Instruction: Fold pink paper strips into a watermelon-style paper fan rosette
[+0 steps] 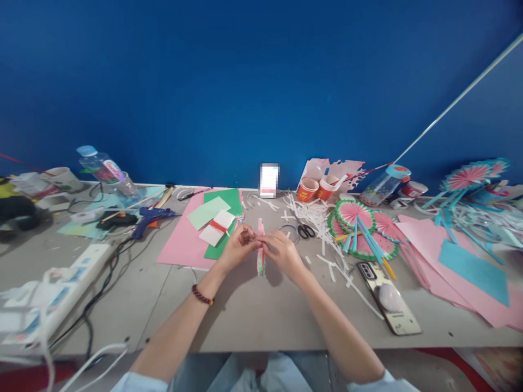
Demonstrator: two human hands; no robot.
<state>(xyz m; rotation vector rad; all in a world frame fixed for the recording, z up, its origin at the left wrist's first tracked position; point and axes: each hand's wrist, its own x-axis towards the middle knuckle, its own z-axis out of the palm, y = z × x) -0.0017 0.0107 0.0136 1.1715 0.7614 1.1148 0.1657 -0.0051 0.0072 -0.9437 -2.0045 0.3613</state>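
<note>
Centrally, hands [239, 247] [281, 251] pinching folded paper [261, 264] — red cup [324, 192], stick [340, 181] inside

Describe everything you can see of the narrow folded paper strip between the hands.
The folded paper strip is slim and looks like layered or pleated paper, mostly pink, with green and white patches toward its near end. It points away from the person, lengthwise, over the grey tabletop. Fingers of the left hand and right hand meet at its middle, covering part of it. Whether it touches the tabletop is unclear.
</note>
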